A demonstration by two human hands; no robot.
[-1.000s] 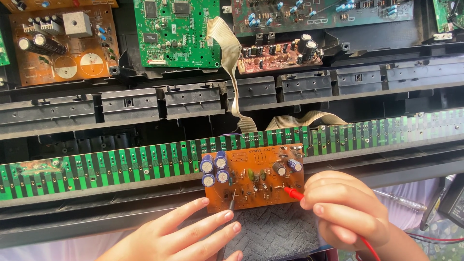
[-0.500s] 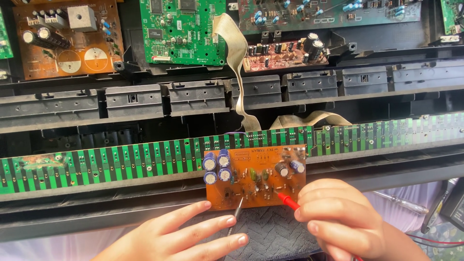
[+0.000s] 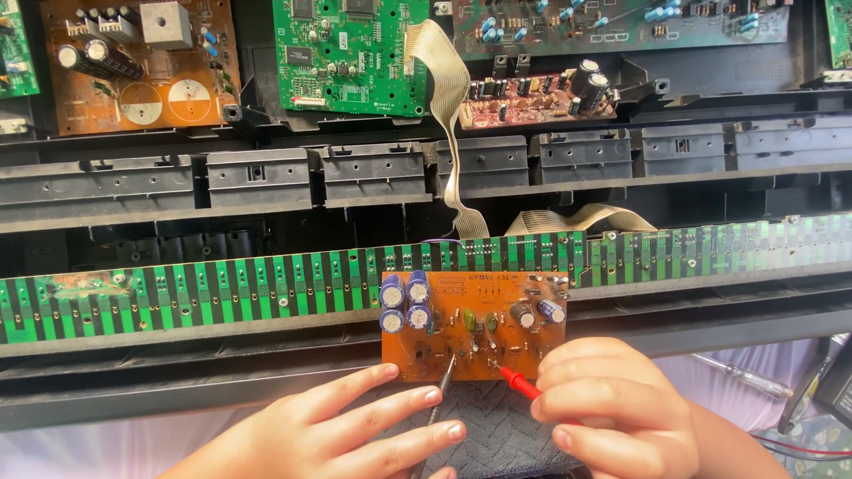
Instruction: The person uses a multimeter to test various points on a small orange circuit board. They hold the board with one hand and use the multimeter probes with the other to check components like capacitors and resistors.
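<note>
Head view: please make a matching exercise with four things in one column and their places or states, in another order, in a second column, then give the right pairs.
Things:
1. small orange circuit board
2. red-tipped test probe
3. dark slim test probe
4. beige flat ribbon cable

Places or states:
A. held by the left hand
B. hangs down from the upper boards
C. held by the right hand
D. lies before both hands, touched by both probe tips

Pairs: 1-D, 2-C, 3-A, 4-B

Small orange circuit board (image 3: 475,326): matt laminate, glossy blue capacitor sleeves, shiny solder dots. Red probe (image 3: 519,384) at its lower edge: smooth glossy plastic, metal tip. Black pad (image 3: 497,426) beneath board: rough textured weave. Ribbon cable (image 3: 448,106) above board: smooth ribbed plastic.
</note>
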